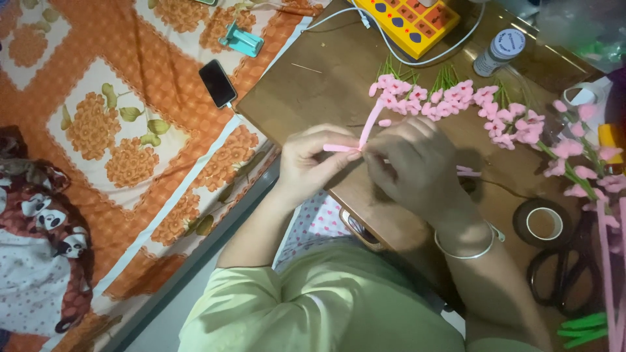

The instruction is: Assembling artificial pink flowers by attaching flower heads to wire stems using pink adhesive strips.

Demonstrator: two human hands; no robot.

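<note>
pink strip [366, 130] | one is pinched between left hand [312, 163] and right hand [412, 163] over the bench [313, 91], both grips closed on it | long axis bent: flat leftward, then rising up-right toward flower sprigs [450, 98] | one tape roll [538, 223], one scissors [564, 274] lie right

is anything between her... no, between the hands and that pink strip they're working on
Nothing visible does. The left hand and right hand already pinch the pink strip between their fingertips above the wooden board. The finished pink flowers lie beyond the hands, apart from the strip.
</note>
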